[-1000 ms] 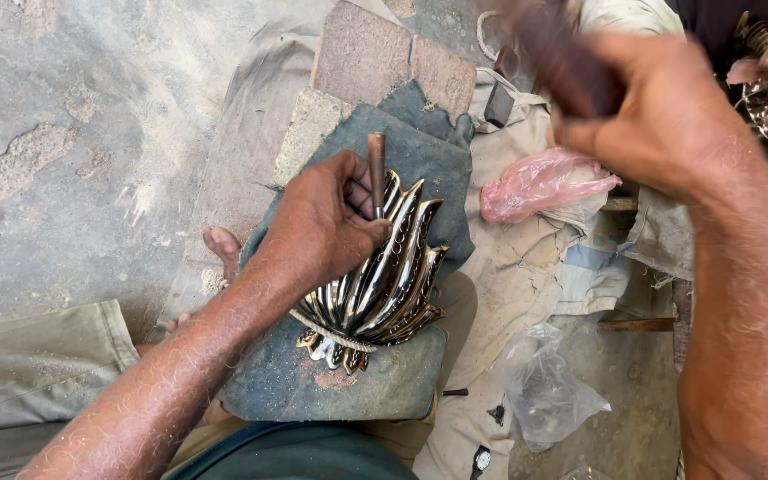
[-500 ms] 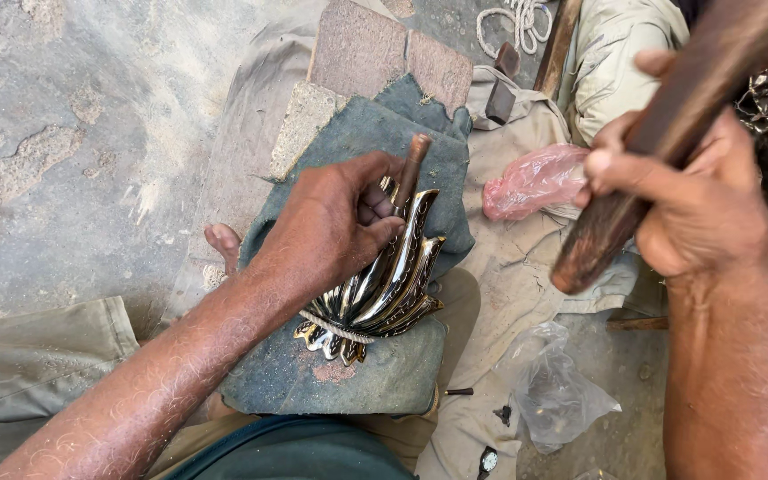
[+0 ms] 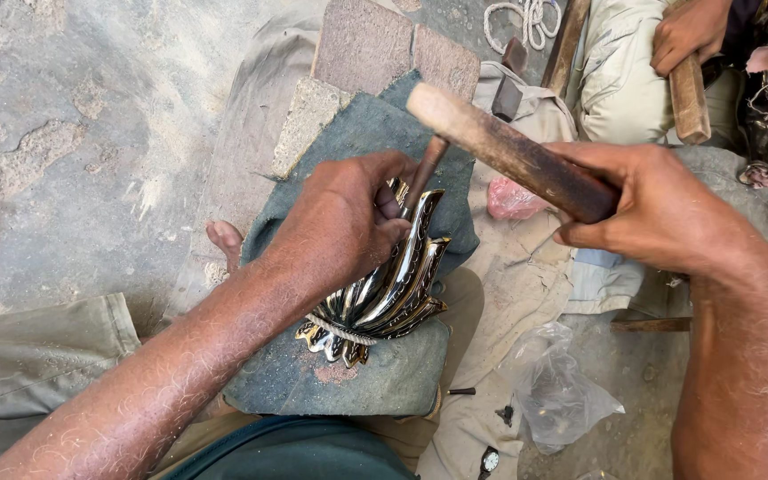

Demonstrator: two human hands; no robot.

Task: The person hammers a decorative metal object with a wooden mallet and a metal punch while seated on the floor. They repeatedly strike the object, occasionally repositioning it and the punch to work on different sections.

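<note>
My left hand (image 3: 344, 227) grips a thin brown metal punch (image 3: 426, 171), held upright against a shiny ribbed metal piece (image 3: 384, 302) with gold and silver curved leaves. That piece lies on a dark blue-grey cloth pad (image 3: 357, 382). In my right hand (image 3: 660, 209) is a thick wooden stick (image 3: 500, 147), its pale end right above the top of the punch.
Stone blocks (image 3: 375, 44) lie behind the pad, with beige cloth around them. A pink plastic bag (image 3: 513, 200) and a clear plastic bag (image 3: 553, 391) lie to the right. Another person's hand (image 3: 686, 31) holds a wooden handle (image 3: 688, 98) at top right. A white rope (image 3: 522, 18) lies at the top.
My right hand has swung the wooden stick down and leftward, from raised at the upper right to just over the punch. My left hand has stayed on the punch and metal piece.
</note>
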